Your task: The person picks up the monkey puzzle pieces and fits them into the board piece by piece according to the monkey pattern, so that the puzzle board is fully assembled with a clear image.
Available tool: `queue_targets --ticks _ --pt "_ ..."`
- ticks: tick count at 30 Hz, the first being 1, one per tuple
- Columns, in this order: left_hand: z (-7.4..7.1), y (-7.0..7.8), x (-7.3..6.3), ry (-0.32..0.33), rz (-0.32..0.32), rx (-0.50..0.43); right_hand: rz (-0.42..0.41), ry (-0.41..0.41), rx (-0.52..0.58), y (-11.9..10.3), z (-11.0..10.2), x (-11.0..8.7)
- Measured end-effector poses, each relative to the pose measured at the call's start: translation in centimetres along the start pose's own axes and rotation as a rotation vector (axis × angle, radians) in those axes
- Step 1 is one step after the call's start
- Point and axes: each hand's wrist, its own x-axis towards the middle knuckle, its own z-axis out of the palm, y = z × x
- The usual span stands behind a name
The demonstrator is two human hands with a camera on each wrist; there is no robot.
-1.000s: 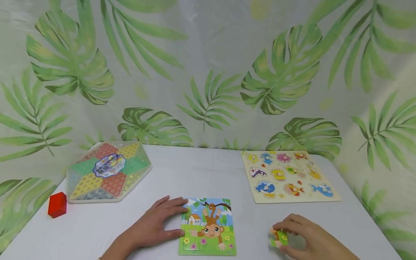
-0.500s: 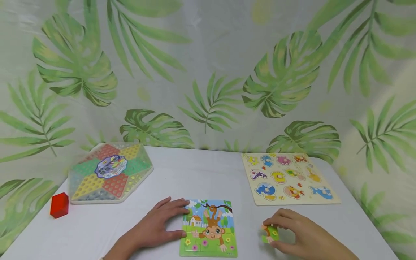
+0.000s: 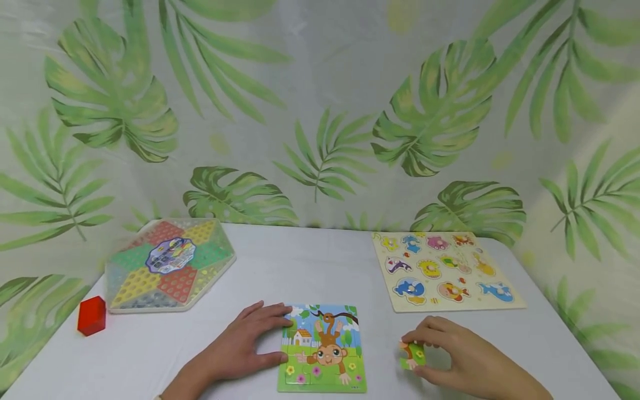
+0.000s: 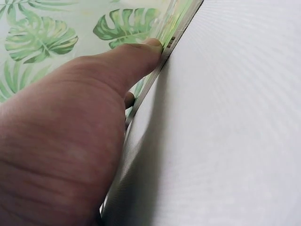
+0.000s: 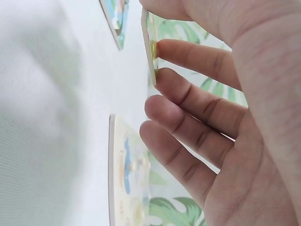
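Note:
In the head view a square monkey jigsaw puzzle (image 3: 325, 350) lies flat near the table's front. My left hand (image 3: 247, 344) touches its left edge with thumb and fingertips, the fingers fairly straight. The thumb (image 4: 136, 59) presses the puzzle's thin edge in the left wrist view. Off to the right, my right hand (image 3: 452, 355) pinches a jigsaw puzzle piece (image 3: 413, 355) printed with a brown arm, green grass and a yellow flower. From the right wrist, that piece shows edge-on between thumb and fingertips, apart from the puzzle.
Behind my right hand lies a wooden peg puzzle board (image 3: 450, 272) with sea animals. At the back left is a hexagonal game board (image 3: 170, 264) in a clear case, with a red block (image 3: 91, 315) beside it. A leaf-print cloth (image 3: 320, 111) hangs behind the white table (image 3: 300, 261).
My right hand has moved a little left and upward in the head view, carrying the puzzle piece nearer to the monkey puzzle. My left hand has stayed at the puzzle's left edge.

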Motion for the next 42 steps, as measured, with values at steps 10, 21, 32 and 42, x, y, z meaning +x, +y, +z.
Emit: queue_targets --ticks 10,21,32,42 --pt "0.1 0.1 -0.1 0.001 -0.009 0.005 0.005 -0.019 -0.001 0.0 0.1 0.1" --pt "0.0 0.0 0.3 -0.004 0.003 -0.006 -0.064 0.072 0.015 -0.8 0.5 1.1" --pt "0.0 0.0 0.1 -0.017 -0.022 -0.039 -0.053 0.046 0.011 -1.5 1.1 1.8" --pt "0.0 -0.3 0.1 -0.027 -0.037 -0.029 -0.077 0.001 0.046 -2.3 1.1 3.9"
